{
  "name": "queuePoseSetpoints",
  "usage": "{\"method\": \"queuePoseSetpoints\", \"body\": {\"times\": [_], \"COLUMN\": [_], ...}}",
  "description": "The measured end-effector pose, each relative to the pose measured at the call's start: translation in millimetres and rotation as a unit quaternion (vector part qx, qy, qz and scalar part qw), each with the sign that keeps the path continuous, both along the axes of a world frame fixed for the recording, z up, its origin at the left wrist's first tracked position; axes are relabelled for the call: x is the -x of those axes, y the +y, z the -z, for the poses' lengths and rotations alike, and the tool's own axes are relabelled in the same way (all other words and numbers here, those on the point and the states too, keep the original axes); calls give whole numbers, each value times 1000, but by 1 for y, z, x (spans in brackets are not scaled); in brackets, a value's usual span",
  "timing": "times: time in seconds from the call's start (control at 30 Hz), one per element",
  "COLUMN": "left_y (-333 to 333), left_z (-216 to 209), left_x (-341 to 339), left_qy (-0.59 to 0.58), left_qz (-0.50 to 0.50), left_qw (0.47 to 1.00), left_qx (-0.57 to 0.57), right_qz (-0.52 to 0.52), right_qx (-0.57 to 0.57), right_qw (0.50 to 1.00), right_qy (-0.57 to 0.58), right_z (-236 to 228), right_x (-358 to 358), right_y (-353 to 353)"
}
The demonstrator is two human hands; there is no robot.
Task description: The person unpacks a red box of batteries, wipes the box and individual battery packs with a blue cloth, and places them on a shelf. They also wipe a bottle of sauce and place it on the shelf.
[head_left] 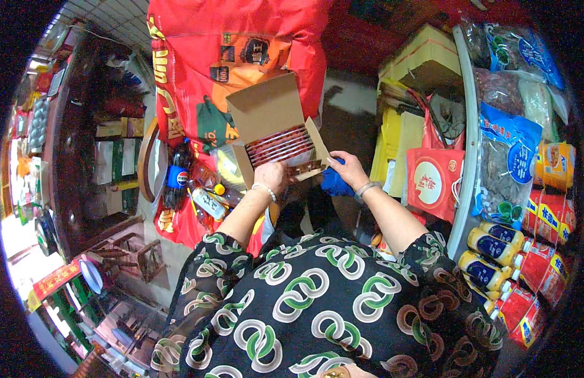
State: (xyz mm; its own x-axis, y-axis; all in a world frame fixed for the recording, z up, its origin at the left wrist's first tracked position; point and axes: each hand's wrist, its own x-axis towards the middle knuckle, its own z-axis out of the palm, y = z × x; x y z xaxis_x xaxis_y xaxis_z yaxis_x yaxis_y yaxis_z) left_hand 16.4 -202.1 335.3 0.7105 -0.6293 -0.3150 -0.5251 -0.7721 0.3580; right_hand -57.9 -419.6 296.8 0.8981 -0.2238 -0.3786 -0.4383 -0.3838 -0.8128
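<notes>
A cardboard box with its lid raised sits in front of me on red packaging. Inside it stands a row of thin, dark-red flat packets. My left hand, with a pale bracelet at the wrist, is at the box's near left part, its fingers curled down by the packets; what they hold is hidden. At the near right corner, my right hand grips the box's edge between thumb and fingers, and a bangle circles that wrist.
Under the box lies a large red printed bag. Bottles, one of dark cola, lie left of the box. A red gift bag stands at the right, beside a shelf with bagged goods and yellow-capped bottles. A wooden stool is at lower left.
</notes>
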Motion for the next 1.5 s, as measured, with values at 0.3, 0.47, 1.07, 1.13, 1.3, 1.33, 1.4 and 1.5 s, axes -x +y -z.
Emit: {"method": "queuePoseSetpoints", "body": {"times": [0.3,0.47,1.07,1.13,1.3,1.33,1.4,1.5], "left_y": [16,16,18,17,9,6,3,2], "left_z": [17,16,14,13,27,27,25,25], "left_x": [11,25,49,46,23,17,11,4], "left_qy": [-65,-97,-142,-129,-141,-142,-137,-126], "left_qz": [37,82,58,53,27,27,34,44], "left_qw": [996,992,987,989,990,989,989,990], "left_qx": [39,10,47,43,1,-15,-40,-49], "right_qz": [-8,-47,-58,-54,-55,-55,-52,-52], "right_qx": [2,51,88,84,81,79,64,65], "right_qw": [1000,998,994,995,995,995,996,996], "right_qy": [-1,3,26,24,27,27,24,23], "right_z": [-1,-8,4,6,6,4,5,3], "right_x": [-1,-4,-4,-4,-3,-4,-2,-5], "right_y": [-2,4,0,0,2,1,0,1]}}
